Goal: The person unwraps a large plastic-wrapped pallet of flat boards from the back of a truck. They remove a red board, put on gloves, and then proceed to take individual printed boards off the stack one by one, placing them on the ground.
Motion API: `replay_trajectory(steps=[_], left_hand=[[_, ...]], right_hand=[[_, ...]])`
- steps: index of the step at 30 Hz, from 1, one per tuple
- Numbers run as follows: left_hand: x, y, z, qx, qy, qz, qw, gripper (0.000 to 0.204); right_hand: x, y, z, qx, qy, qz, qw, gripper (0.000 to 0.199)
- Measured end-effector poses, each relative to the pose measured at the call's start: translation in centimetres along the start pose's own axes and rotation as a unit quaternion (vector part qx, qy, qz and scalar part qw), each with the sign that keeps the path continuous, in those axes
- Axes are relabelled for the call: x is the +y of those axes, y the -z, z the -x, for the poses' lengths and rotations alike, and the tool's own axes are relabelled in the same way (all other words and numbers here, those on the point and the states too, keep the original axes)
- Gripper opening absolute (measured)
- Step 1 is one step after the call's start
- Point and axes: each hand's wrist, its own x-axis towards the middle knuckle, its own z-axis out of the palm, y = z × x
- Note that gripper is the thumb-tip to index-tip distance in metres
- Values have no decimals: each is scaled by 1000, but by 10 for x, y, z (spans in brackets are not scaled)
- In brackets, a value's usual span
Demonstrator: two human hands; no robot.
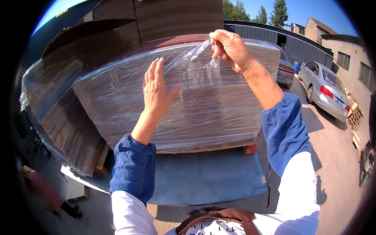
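Clear stretch wrap (188, 105) covers a large block of stacked brown cardboard (227, 117) in front of me. My right hand (231, 49) is raised at the block's top edge, its fingers pinched on a gathered strand of the plastic film (199, 51). From that pinch the film runs down and left along the wrapped face. Lower and to the left, my left hand (156, 86) is open, its palm against or just in front of the film, fingers pointing up. Whether it touches is hard to tell.
The block stands on a wooden pallet (250, 149) over a blue-grey platform (207, 178). Another wrapped stack (58, 109) is at the left, with taller cardboard (176, 17) behind. Parked cars, including a silver one (327, 88), stand at the right. A person (45, 188) is at the lower left.
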Motion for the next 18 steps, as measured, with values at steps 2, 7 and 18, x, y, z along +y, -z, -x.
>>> replay_trajectory(steps=[2, 7, 18], left_hand=[[-43, -6, -35, -139, 13, 35, 990, 43], [-59, 9, -78, -71, 41, 177, 981, 7], [-41, 30, -11, -210, -280, 16, 937, 18]], right_hand=[[-10, 6, -16, -25, 0, -30, 999, 27], [-38, 28, -33, -4, 44, 274, 961, 35], [26, 217, -72, 56, -119, 696, 706, 23]])
